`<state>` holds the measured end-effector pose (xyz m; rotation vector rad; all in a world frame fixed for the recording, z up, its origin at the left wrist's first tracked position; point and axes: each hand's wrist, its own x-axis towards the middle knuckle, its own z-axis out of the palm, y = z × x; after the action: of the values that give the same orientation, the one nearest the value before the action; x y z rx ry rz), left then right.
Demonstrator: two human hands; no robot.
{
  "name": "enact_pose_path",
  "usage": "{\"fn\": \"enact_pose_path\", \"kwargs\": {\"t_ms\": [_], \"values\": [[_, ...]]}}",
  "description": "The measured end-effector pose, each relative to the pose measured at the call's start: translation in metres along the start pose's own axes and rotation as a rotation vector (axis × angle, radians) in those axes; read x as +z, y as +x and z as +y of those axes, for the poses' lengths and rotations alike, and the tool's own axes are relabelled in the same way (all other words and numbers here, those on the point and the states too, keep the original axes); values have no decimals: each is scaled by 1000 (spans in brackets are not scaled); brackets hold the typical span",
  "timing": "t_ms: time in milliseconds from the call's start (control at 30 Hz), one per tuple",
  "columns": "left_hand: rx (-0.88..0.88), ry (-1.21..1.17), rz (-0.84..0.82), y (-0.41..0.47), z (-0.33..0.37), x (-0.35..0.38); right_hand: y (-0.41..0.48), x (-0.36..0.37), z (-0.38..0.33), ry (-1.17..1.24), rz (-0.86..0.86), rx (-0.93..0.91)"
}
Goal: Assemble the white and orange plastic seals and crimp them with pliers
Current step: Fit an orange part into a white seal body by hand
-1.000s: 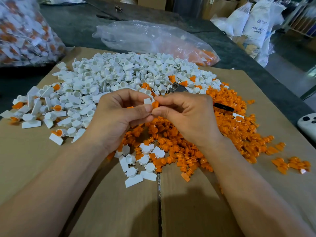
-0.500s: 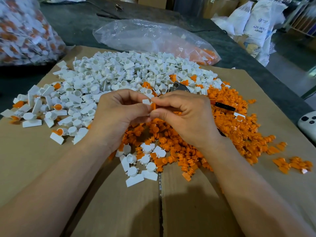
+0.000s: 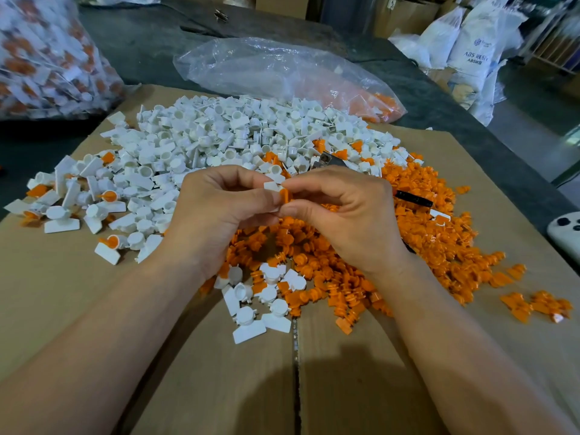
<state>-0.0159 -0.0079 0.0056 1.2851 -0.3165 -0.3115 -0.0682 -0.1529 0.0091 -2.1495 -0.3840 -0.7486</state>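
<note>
Your left hand pinches one white seal body between thumb and fingertips. Your right hand pinches one orange insert against it. The two parts touch, held above the near edge of the orange heap on the cardboard sheet. Your fingers cover the joint, so I cannot tell whether the insert is seated. Risks noted: an insert pressed in skewed would likely not crimp true. A slip of either pinch would drop the part into loose stock of the same colour, where it would be lost. The pliers lie behind your hands, half buried where the white heap meets the orange. Reaching for them takes one hand off the pair — an unseated insert could then fall out. A few joined seals lie among loose white bodies at the left edge, so finished and unfinished work may get mixed. Count: two hands, both occupied; one white body and one insert in hand; one pair of pliers; two heaps, pieces too many to count. On the dark bench there are two plastic bags — one clear bag nearly empty, and one packed bag whose contents are blurred.
</note>
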Motion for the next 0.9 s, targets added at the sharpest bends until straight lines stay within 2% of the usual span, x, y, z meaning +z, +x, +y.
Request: {"fn": "enact_pose_path", "kwargs": {"t_ms": [333,700,900], "values": [[-10,-4,20,0,1,1,0,0,3,-54,3,-61],[-38,-9,9,0,2,1,-1,1,5,58,1,87],[-48,3,0,1,1,0,-1,0,6,37,-30,26]]}}
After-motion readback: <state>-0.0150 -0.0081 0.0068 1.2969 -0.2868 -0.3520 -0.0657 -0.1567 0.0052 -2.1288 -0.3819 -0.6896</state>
